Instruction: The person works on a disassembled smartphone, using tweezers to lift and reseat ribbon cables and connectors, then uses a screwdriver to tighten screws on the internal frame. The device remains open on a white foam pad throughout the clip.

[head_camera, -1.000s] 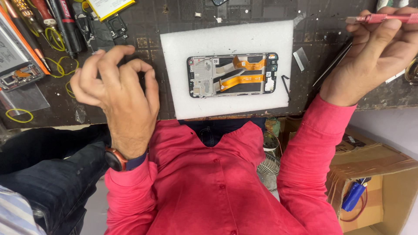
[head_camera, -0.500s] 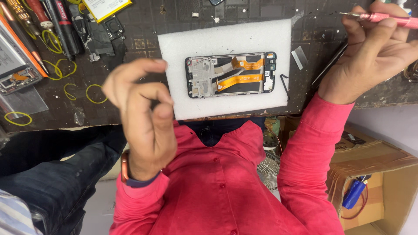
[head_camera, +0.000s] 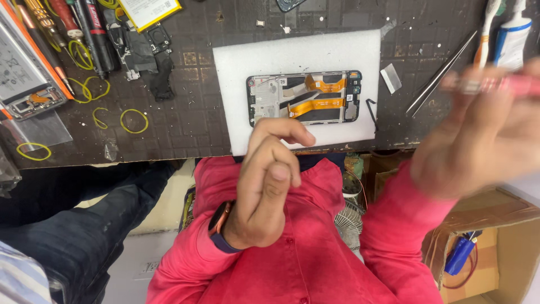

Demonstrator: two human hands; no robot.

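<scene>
On the dark gridded bench [head_camera: 191, 121], near its left edge, a flat grey phone panel in an orange frame [head_camera: 25, 76] lies beside a row of red and black screwdrivers [head_camera: 84, 31], with yellow rubber bands [head_camera: 134, 120] scattered toward the near edge and black plastic parts [head_camera: 149, 56] just beyond them. At the middle of the bench a white foam pad [head_camera: 298, 53] reaches the near edge and carries an opened black phone frame with orange flex cables [head_camera: 304, 97], lying flat at the pad's centre. The person's left hand [head_camera: 267, 183], a watch with an orange strap [head_camera: 220, 220] at the wrist, is raised over the near edge just short of the pad, its fingers [head_camera: 281, 132] curled inward with the thumb pressed to them; whether anything small is pinched there cannot be told. Metal tweezers [head_camera: 439, 76] lie toward the right edge, near a white and blue tube [head_camera: 513, 36]. The right hand [head_camera: 484, 141], blurred, is lifted above the bench's right edge with its fingers closed around a slim pink-handled tool [head_camera: 495, 83].
</scene>
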